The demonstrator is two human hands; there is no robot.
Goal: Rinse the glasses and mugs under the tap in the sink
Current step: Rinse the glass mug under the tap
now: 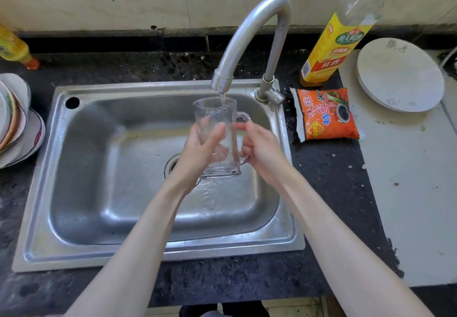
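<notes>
Clear glass is what our mug (217, 138) is made of, and we hold it up over the sink (81, 168), right under the tap (247, 34). It stands nearly straight up, mouth on top, so the thin water (223, 101) drops inside. Our left hand (200, 151) wraps its fingers around the mug's left side. Our right hand (262, 148) curls around the handle on the right. Both hands are touching it, with the mug between them, so tipping it should be easy.
</notes>
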